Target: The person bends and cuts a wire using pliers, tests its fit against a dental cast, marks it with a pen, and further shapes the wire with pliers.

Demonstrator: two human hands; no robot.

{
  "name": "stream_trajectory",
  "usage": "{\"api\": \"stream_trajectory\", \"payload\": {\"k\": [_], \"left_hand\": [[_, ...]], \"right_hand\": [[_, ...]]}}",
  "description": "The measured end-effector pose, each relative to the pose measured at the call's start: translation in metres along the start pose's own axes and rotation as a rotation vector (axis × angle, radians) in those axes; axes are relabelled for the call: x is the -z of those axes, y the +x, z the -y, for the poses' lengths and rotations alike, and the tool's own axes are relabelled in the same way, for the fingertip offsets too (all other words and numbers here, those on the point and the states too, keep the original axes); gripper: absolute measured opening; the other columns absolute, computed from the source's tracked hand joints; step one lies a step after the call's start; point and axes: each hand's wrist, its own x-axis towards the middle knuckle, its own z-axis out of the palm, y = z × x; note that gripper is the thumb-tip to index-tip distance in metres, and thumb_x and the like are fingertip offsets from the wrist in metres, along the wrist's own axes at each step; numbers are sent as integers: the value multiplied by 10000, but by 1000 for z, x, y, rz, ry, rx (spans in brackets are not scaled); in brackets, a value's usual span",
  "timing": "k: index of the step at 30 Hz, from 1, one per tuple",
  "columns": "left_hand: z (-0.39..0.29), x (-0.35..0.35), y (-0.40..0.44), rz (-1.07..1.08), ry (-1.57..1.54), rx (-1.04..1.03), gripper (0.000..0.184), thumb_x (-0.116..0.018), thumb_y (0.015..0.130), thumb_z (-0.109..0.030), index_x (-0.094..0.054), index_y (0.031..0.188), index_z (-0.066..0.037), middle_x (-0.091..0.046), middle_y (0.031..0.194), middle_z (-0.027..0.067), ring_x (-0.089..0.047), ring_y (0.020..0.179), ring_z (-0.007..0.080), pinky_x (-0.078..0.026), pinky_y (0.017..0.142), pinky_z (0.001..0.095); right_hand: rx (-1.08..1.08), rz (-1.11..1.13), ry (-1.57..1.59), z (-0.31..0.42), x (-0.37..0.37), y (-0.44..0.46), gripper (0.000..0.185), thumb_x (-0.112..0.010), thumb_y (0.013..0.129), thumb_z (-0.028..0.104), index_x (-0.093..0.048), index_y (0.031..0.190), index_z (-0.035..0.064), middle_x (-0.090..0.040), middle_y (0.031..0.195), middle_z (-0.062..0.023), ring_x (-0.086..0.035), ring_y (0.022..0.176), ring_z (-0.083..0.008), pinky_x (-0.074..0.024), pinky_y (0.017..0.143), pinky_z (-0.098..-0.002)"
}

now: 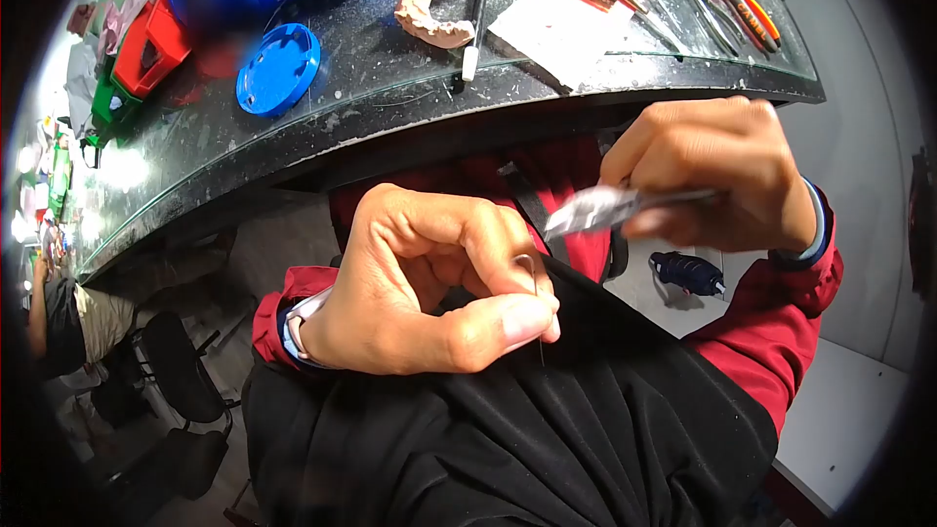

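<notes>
Pinched between the thumb and fingers of my left hand (439,283) is a thin metal wire (534,273) with a hooked upper end. Its lower end sticks out below the thumb. My right hand (708,171), slightly smeared by motion, is closed around a metal tool (625,205) that looks like pliers. The tool's blurred tip points left, above and to the right of the wire and apart from it. Both hands are in front of the bench edge, over a black apron (508,429) on my lap.
On the dark bench (361,88) lie a blue round lid (279,68), a horseshoe-shaped dental model (420,5), a white paper (556,29), orange-handled pliers (747,12), and red and blue bins. Another person (73,317) and a black chair (181,371) are at the left.
</notes>
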Motion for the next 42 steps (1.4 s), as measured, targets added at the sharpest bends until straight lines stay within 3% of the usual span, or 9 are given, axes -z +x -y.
{"api": "stream_trajectory", "payload": {"k": [6,9,13,16,19,23,27,37,42], "left_hand": [[0,2,0,14,-10,-15,81,-661,787,12,-604,731,-5,-655,790,124,-666,739,160,-535,669,268],[0,2,1,20,-5,-14,73,-658,790,13,-607,740,1,-656,794,125,-665,746,159,-536,674,269],[-1,2,1,25,14,-16,62,-654,795,14,-609,753,8,-658,796,128,-664,755,156,-537,683,268],[2,3,2,46,-22,-19,64,-653,793,13,-610,745,9,-661,800,132,-665,757,154,-537,691,263],[-1,0,1,29,7,14,62,-656,783,19,-614,738,9,-663,801,135,-668,757,155,-540,701,263],[-3,-11,4,-123,56,31,111,-625,668,2,-527,621,-19,-645,638,177,-639,582,241,-573,594,353],[-2,-11,4,-119,47,30,122,-635,656,15,-529,614,-28,-645,644,162,-622,581,229,-570,570,347],[1,-7,5,-75,80,-17,149,-649,667,23,-521,612,-31,-636,650,154,-630,581,219,-580,566,356],[3,-7,4,-78,72,-19,151,-648,659,32,-519,610,-29,-635,646,155,-633,585,221,-579,563,354]], "right_hand": [[-702,-267,1107,7,-14,-5,360,-565,815,104,-229,688,118,-438,593,-50,-485,299,-152,-343,246,-216],[-683,-207,1746,-2,-32,-17,218,-402,856,266,-360,890,54,-505,687,-147,-547,374,-246,-476,348,-257],[-922,35,1288,29,-24,-7,479,-424,908,439,-369,1200,64,-572,848,-218,-635,605,-288,-551,543,-365],[-640,44,780,33,-23,-8,687,-414,940,541,-365,1301,-41,-581,887,-155,-599,703,-189,-482,629,-288],[-159,-26,161,20,-26,-15,614,-483,932,459,-450,1209,-88,-561,906,-136,-553,703,-158,-452,559,-280],[-64,-172,91,14,-25,-16,409,-674,844,343,-548,874,-45,-587,822,-138,-539,566,-173,-424,463,-280],[-34,148,-136,17,-3,-8,376,-716,778,304,-465,663,50,-587,740,-99,-558,581,-208,-437,487,-296],[60,76,-163,11,-11,-3,329,-727,756,285,-504,684,53,-590,732,-103,-572,605,-221,-508,699,-396],[63,58,-164,11,-11,-4,339,-735,748,292,-501,678,57,-582,707,-103,-573,579,-217,-513,681,-381]]}}
